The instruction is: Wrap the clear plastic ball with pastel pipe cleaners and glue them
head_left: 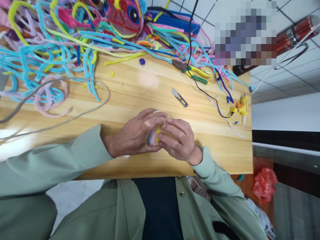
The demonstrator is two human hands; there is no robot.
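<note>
Both of my hands are closed round a small rounded piece wound with pink, yellow and blue pipe cleaners (153, 139), held just above the table near its front edge. My left hand (137, 131) wraps its left side, with the fingers over the top. From the right, my right hand (178, 138) presses its bent fingers against it, and the fingertips of both hands meet. Much of the piece is hidden by the fingers. Beyond my hands lie small thread snips (179, 97) on the wooden table (120, 96).
Loose pipe cleaners (57, 60) heap along the back and left. Pliers (190, 70) with green and yellow handles lie behind the snips. A yellow glue gun (240, 109) with a black cord sits at the right edge. A grey cable (107, 95) crosses the left side.
</note>
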